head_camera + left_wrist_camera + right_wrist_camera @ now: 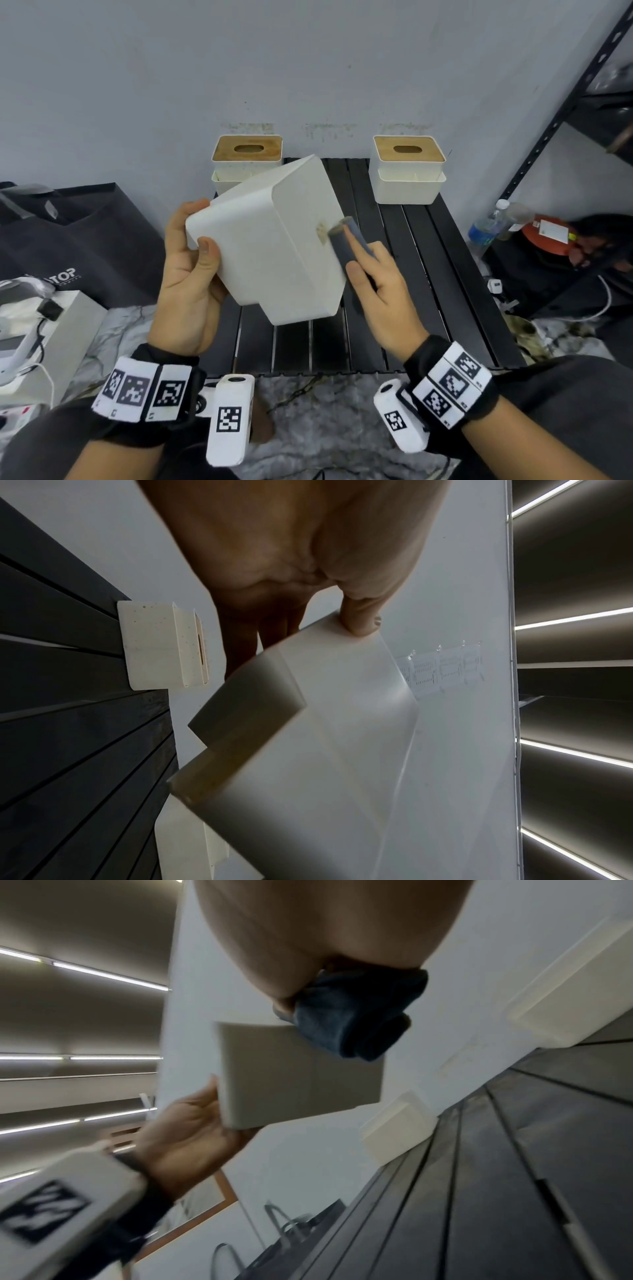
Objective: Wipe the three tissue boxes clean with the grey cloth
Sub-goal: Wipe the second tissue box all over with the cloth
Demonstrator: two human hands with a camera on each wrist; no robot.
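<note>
Held up above the black slatted bench (428, 274), tilted, bottom side turned toward the camera: the white rounded plastic tissue box (274, 240), gripped at its left end by the left hand (188, 274), thumb on the near face and fingers curled behind the far edge. Pressed to its right side face by the right hand (380, 287): the folded grey cloth (346, 240), pinned under straight fingers and pinched by the thumb, touching a small brownish smear (322, 233).

To do well now:
- Keep the left grip firm, so that the box does not turn under the pressure.
- Rub over the smear in short strokes, then fold to a clean part of the cloth; its front edge looks already soiled, though too blurred in the wrist views to be sure.
- Push toward the left palm, not away from it.
- Rotate the box face by face, without forgetting the corners.

Waiting at the back of the bench, against the wall, well apart from each other: two more white tissue boxes with bamboo lids, one at the left (246, 161), partly hidden behind the lifted box, one at the right (407, 171). Not possible to judge from here whether these are clean.
</note>
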